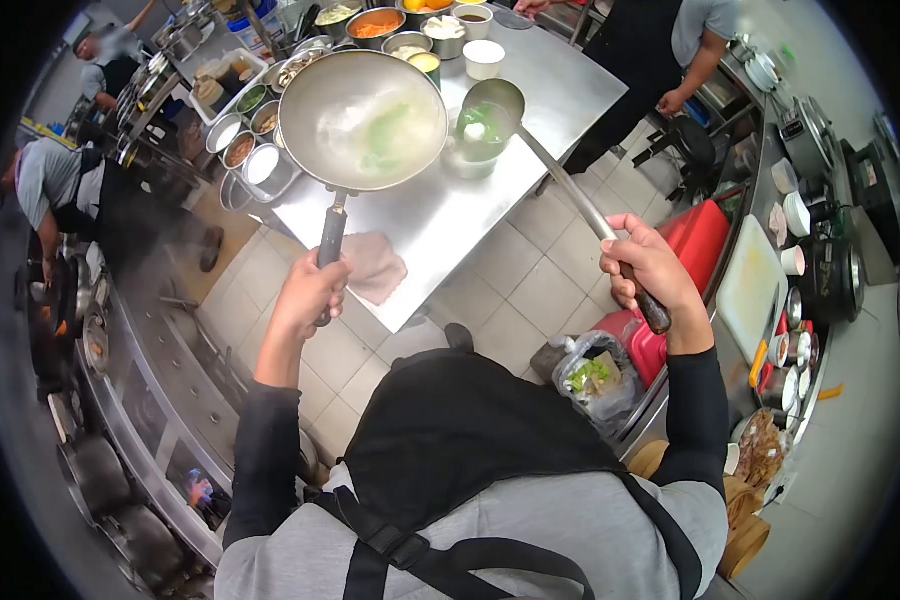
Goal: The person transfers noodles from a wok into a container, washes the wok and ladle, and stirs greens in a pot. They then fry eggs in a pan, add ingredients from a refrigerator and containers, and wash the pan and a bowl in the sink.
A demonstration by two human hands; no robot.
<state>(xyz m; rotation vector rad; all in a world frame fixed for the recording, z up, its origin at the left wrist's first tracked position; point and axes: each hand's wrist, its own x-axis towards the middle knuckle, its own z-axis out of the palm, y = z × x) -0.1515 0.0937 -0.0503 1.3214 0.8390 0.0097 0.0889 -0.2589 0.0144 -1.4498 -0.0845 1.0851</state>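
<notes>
Head view has the pan above the table, its handle gripped in our left hand; our right hand grips the ladle, its head overlapping a tub. Nearer us, a cloth lies by the near corner; containers crowd the far-left side.

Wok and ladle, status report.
Left hand gripping wok by handle. Right hand gripping ladle, bowl over tub. Cloth on table, near corner.
</notes>
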